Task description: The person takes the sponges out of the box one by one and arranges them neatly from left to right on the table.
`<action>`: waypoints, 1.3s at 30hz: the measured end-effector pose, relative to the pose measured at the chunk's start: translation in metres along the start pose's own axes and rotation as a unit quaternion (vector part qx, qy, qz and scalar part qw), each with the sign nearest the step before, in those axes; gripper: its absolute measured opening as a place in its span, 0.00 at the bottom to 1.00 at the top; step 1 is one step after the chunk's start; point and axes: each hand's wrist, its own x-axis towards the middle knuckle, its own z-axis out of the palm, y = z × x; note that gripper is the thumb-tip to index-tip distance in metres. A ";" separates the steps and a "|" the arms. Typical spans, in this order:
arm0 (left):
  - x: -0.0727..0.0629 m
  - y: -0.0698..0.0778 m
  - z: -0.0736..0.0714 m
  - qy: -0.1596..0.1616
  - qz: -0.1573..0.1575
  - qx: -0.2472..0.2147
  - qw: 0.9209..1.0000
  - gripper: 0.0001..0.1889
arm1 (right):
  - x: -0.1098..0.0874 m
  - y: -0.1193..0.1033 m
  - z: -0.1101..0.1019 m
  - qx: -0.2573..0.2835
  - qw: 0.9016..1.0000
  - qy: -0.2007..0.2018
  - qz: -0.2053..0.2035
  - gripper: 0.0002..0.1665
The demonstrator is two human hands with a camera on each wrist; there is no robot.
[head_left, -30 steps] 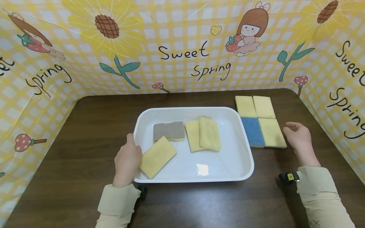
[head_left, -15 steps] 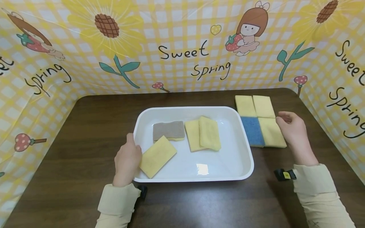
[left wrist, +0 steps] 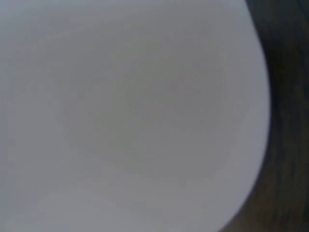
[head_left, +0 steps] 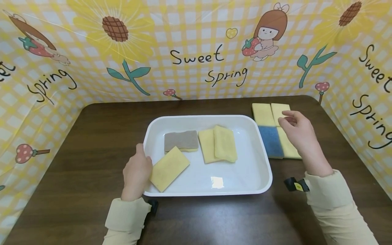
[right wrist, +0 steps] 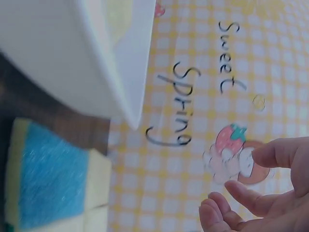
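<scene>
My left hand [head_left: 137, 173] grips the left rim of a white tray [head_left: 202, 189]. Inside the tray lie a grey-topped sponge [head_left: 181, 140], a tilted yellow sponge [head_left: 170, 169] near that hand, and two overlapping yellow sponges, the upper one [head_left: 225, 143] partly covering the other. My right hand [head_left: 300, 134] hovers over the sponges to the right of the tray, holding nothing; its thumb and fingers [right wrist: 251, 198] stand apart in the right wrist view. Below it are a blue-topped sponge [head_left: 271, 141] and several yellow-topped sponges [head_left: 263, 114], set edge to edge. The hand partly hides two of them.
The tray stands on a dark wooden table [head_left: 92, 143]. A yellow checked cloth [head_left: 190, 30] with printed flowers rises behind the table and on both sides. The left wrist view is blurred and filled mostly by the white tray [left wrist: 145, 116].
My right hand has moved left and away from me, from beside the right-hand sponges to above them. The left hand, tray and sponges stay in place.
</scene>
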 end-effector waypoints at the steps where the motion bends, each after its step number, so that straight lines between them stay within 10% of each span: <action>1: 0.000 0.000 0.000 0.000 0.000 -0.001 1.000 0.24 | 0.000 -0.004 0.002 0.001 1.000 -0.007 -0.003 0.35; 19: -0.001 0.001 0.000 -0.012 -0.017 -0.002 1.000 0.25 | -0.004 -0.052 0.043 0.022 0.994 -0.100 -0.046 0.31; 39: 0.000 0.000 0.000 -0.009 -0.009 -0.003 1.000 0.25 | 0.006 -0.048 0.087 -0.020 0.984 -0.174 -0.029 0.34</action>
